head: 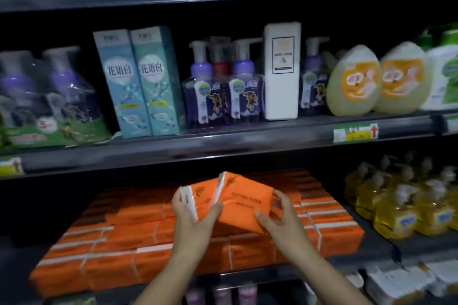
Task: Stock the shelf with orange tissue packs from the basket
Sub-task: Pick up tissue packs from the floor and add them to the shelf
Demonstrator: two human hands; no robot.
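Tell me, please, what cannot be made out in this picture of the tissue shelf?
Basket: outside the head view's frame.
Small print on the flat orange plastic tissue pack in the right hand: blurred.
Wording on the second orange tissue pack in the left hand: partly covered by the first pack.
Yellow-green paper price label: blurred, too small.
Pinkish bottles: cut off by the bottom edge.

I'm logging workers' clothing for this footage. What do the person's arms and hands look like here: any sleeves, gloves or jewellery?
The left hand and right hand are bare: no gloves, rings, watch or bracelet show. No sleeve shows either, right down to the picture's lower edge. Blur would hide anything small.
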